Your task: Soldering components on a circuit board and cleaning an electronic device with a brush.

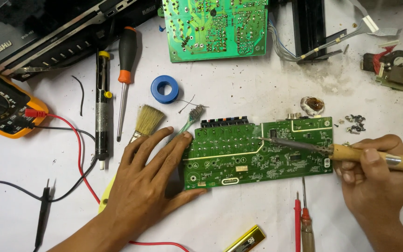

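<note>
Work piece: long green printed circuit board with white markings (257, 151), lying flat on the white bench top (239, 93), a row of black connector blocks along its upper left edge.
Left hand (148, 179): open, palm down, fingers spread; fingertips press the board's left end, pinning it to the bench.
Right hand (374, 175): closed around the wooden handle of a soldering iron (346, 153); the metal shaft reaches left across the board, tip resting near the upper middle, where a faint wisp of smoke shows.
Near left hand: pale-bristled paintbrush (146, 120), green-handled wire brush (190, 119), blue solder reel (164, 89), black-and-silver desoldering pump (101, 107), orange-and-black screwdriver (125, 79).
Far left: orange-cased multimeter (1, 107) with red and black leads trailing across the bench.
Top: second green circuit board (215, 28), solder side up; black player casing (47, 32).
Right: cluster of small dark screws (354, 123), round flux tin (312, 106).
Risk, heat: the hot shaft lies low over populated board; lingering could likely lift a pad or scorch nearby parts.
Risk, slip: only fingertip pressure holds one end, so the board might pivot under the tip and bridge joints.
Risk, burn: the left fingers sit well apart from the tip, but a skid leftward would close that gap.
</note>
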